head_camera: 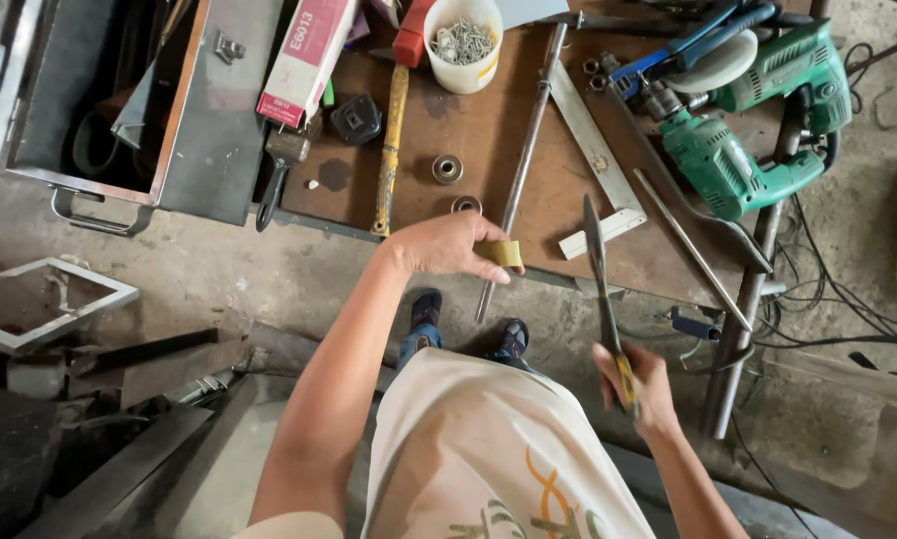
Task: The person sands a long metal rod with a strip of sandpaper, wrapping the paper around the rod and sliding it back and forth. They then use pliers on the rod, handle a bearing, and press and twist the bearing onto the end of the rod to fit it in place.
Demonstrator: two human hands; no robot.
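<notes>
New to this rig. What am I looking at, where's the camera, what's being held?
No machine here: a person works with bare hands, filmed by one camera worn on the head, looking down past their shirt and feet. The left hand pinches a small tan roll of tape. The right hand grips long pliers-like tool by its yellow handle, tip pointing away. Ahead lies a brown metal plate carrying a white cup of nails, a steel rod, a steel square, and green power tools. An open metal toolbox sits left.
</notes>
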